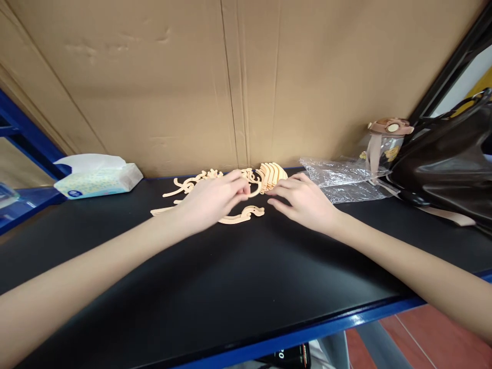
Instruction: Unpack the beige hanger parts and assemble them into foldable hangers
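Here, curved wooden piece (254, 190) in left grip (213, 201)

Both arms stretched fwd, bare. L hand (213, 202) fingers curled in a pinch; R hand (305, 202) palm down, fingers spread.

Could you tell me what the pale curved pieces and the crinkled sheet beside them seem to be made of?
The curved pieces look like thin, unfinished plywood: flat, matt, pale tan with cut outlines. The crinkled sheet looks like clear plastic film: see-through, glossy, creased.
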Available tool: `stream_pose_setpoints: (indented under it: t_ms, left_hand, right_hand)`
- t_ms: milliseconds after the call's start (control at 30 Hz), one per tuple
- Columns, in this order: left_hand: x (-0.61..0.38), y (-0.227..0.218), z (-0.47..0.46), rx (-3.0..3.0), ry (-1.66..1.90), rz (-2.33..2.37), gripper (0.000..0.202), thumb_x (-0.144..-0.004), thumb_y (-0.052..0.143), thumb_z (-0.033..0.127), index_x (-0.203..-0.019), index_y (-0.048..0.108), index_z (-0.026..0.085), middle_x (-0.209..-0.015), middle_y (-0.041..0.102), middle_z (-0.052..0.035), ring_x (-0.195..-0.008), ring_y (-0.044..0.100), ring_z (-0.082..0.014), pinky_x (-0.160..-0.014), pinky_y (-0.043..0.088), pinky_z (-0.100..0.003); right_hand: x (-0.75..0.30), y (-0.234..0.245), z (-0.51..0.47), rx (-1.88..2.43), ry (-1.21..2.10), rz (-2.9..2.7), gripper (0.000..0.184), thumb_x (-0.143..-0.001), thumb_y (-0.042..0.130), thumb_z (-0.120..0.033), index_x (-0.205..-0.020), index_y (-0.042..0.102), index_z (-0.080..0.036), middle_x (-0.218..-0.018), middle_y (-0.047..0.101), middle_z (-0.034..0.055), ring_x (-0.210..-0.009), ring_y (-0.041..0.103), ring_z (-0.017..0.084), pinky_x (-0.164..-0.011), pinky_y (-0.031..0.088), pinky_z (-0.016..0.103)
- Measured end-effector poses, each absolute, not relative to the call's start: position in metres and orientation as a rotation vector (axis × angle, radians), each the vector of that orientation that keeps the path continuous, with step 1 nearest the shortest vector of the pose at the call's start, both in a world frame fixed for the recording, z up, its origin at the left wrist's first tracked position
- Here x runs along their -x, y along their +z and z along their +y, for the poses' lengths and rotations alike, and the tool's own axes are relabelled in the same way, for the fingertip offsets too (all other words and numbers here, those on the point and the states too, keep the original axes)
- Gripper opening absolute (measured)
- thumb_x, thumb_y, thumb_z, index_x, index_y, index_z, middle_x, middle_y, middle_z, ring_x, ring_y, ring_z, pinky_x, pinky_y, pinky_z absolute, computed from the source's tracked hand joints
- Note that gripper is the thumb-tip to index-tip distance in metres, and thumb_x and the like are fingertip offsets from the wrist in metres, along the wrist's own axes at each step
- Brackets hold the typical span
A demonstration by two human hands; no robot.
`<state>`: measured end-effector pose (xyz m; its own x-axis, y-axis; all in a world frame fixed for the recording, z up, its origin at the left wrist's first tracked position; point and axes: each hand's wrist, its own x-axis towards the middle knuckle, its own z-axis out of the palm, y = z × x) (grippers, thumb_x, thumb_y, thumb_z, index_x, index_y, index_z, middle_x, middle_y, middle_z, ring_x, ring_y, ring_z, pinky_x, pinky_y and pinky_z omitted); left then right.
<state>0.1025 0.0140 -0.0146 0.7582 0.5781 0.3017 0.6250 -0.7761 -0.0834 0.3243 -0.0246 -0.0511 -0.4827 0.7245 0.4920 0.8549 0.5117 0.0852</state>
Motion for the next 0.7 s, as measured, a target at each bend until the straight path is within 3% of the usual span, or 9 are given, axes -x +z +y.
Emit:
stream_pose_setpoints:
  t_ms: [367,567,700]
  left_hand:
    - [-0.059,-0.054,-0.037,3.053,-0.253,-0.613,0.022,-0.098,0.035,0.022,-0.097,0.057,0.023,-0.096,0.057,0.0017,-0.066,0.050,-0.0082,-0.059,0.034,-0.022]
    - [-0.053,-0.052,-0.028,3.102,-0.280,-0.708,0.026,-0.097,0.036,0.026,-0.102,0.061,0.028,-0.100,0.056,0.0002,-0.074,0.052,-0.0101,-0.061,0.038,-0.020]
    - [-0.051,-0.053,-0.028,3.105,-0.282,-0.706,0.027,-0.096,0.037,0.023,-0.103,0.063,0.029,-0.100,0.056,-0.0001,-0.073,0.052,-0.0102,-0.059,0.037,-0.021]
  right_hand:
    - [-0.346,-0.054,-0.002,1.554,-0.385,-2.070,0.025,-0.090,0.048,-0.027,-0.095,0.071,-0.017,-0.092,0.068,0.0038,-0.075,0.061,0.017,-0.082,0.039,0.036]
    - [-0.359,-0.060,0.010,1.571,-0.271,-1.959,0.034,-0.088,0.047,-0.029,-0.117,0.060,-0.016,-0.107,0.061,0.0084,-0.073,0.061,0.017,-0.076,0.045,0.036]
    - [-0.366,-0.067,0.018,1.586,-0.256,-1.960,0.034,-0.088,0.044,-0.027,-0.118,0.058,-0.016,-0.108,0.062,0.0104,-0.082,0.062,0.020,-0.075,0.047,0.037]
